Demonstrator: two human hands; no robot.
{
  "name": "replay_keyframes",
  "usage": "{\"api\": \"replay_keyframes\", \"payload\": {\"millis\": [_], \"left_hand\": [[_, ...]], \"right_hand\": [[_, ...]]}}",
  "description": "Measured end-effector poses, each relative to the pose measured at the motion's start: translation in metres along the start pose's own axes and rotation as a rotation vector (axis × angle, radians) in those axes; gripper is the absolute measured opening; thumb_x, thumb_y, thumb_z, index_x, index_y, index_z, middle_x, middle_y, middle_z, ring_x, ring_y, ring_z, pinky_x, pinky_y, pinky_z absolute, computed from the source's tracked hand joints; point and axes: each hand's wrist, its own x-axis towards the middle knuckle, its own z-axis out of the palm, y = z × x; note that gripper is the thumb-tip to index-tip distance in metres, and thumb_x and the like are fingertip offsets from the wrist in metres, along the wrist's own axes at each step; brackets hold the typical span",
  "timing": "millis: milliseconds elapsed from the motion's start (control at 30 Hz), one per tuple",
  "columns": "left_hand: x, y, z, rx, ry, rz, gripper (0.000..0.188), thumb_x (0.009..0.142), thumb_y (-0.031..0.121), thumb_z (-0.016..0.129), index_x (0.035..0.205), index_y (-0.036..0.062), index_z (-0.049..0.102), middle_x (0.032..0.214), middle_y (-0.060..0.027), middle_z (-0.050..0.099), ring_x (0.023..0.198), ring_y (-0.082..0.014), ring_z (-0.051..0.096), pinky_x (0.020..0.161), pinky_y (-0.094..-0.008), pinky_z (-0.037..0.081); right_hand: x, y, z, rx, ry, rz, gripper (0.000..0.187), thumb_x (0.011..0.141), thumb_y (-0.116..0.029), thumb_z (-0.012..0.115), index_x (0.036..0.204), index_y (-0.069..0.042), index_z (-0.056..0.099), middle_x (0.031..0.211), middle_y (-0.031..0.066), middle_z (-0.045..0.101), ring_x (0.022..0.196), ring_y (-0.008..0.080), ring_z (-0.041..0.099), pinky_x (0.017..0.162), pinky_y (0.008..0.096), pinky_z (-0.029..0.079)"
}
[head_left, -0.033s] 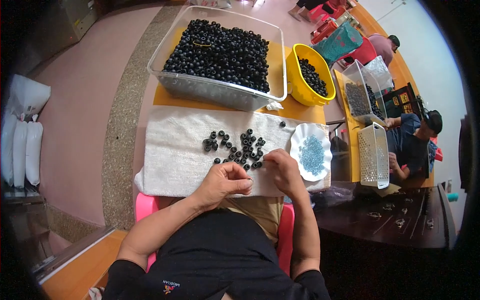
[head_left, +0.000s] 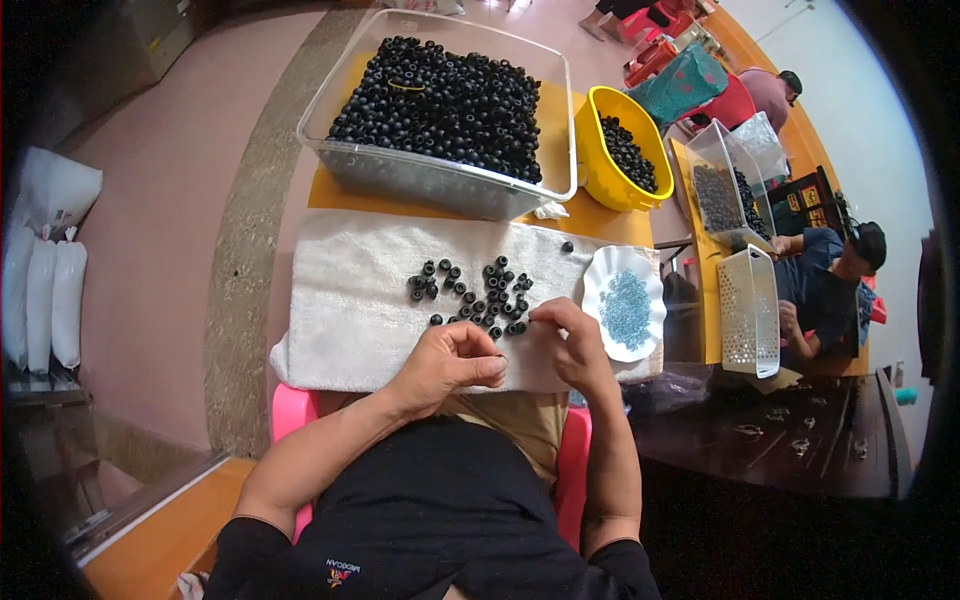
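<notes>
Small round black beads with holes [head_left: 493,296] lie loosely grouped on a white towel [head_left: 350,290] in front of me. My left hand [head_left: 445,360] is at their near edge, thumb and forefinger closed in a pinch; a tiny dark bit shows at the fingertips, too small to name. Just right of the group, my right hand [head_left: 572,345] has its fingertips pressed together beside the nearest beads, and what they hold is hidden. To its right stands a white scalloped dish [head_left: 610,258] of tiny pale blue pieces [head_left: 627,312].
Beyond the towel stand a large clear tub [head_left: 430,185] and a yellow basin [head_left: 598,170], both holding black beads. One stray bead [head_left: 568,247] lies near the dish. At right, a co-worker [head_left: 825,280] sits by a white perforated basket [head_left: 745,320] and another clear tub [head_left: 713,195].
</notes>
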Motion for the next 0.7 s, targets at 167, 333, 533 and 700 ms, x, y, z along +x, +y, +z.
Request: {"api": "replay_keyframes", "payload": {"millis": [167,333,533,700], "left_hand": [[0.002,0.0,-0.001,0.058,0.017,0.04,0.01,0.086,0.002,0.069,0.093,0.0008,0.061,0.087,-0.0064,0.066,0.077,-0.0138,0.066,0.075,-0.0295,0.057],[0.002,0.002,0.0,0.099,0.004,0.068,0.011,0.086,0.002,0.069,0.094,0.0006,0.062,0.087,-0.0064,0.067,0.079,-0.0131,0.066,0.074,-0.0279,0.057],[-0.002,0.005,0.004,0.094,0.028,0.035,0.009,0.086,0.001,0.069,0.094,0.001,0.063,0.088,-0.0053,0.067,0.078,-0.0112,0.065,0.071,-0.0247,0.056],[0.0,0.002,0.001,0.136,0.014,0.051,0.01,0.085,0.001,0.07,0.092,0.0014,0.064,0.086,-0.0046,0.067,0.076,-0.0107,0.066,0.069,-0.024,0.056]], "right_hand": [[-0.004,-0.009,-0.002,0.477,-0.162,0.286,0.007,0.091,0.001,0.061,0.098,0.002,0.063,0.095,0.002,0.06,0.086,0.008,0.057,0.076,0.0226,0.046],[-0.007,-0.021,0.002,0.672,-0.298,0.285,0.012,0.089,-0.009,0.064,0.097,-0.001,0.066,0.094,0.0024,0.065,0.089,0.0107,0.06,0.082,0.0274,0.049],[-0.007,-0.029,-0.002,0.641,-0.328,0.249,0.012,0.089,-0.003,0.064,0.1,0.002,0.066,0.099,0.0059,0.063,0.092,0.0126,0.06,0.083,0.0263,0.048],[-0.006,-0.029,-0.003,0.588,-0.325,0.212,0.014,0.088,-0.009,0.065,0.098,-0.001,0.067,0.093,0.0066,0.067,0.086,0.0142,0.063,0.079,0.0298,0.05]]}}
